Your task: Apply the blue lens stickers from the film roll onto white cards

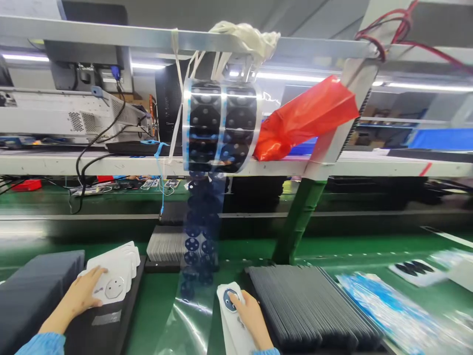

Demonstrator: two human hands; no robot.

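Note:
My left hand (83, 295) lies with fingers spread on the top white plate of a fanned stack of white plates (117, 268) at the lower left. Each plate has a round grey boss. My right hand (250, 315) holds a single white plate (232, 320) near the bottom centre, its thumb pressing a dark blue round sticker (229, 299) at the plate's top end. Between my hands hangs a clear film strip (197, 256) carrying dark round stickers, fed from a roll (220, 125) tied to the overhead rail.
A long row of dark grey sheets (314, 305) stands on edge right of my right hand. A black tray (103, 325) bears the white stack; a dark block (37, 291) lies far left. A red bag (306, 118) and a green post (299, 217) stand behind. Blue-backed sheets (388, 305) lie right.

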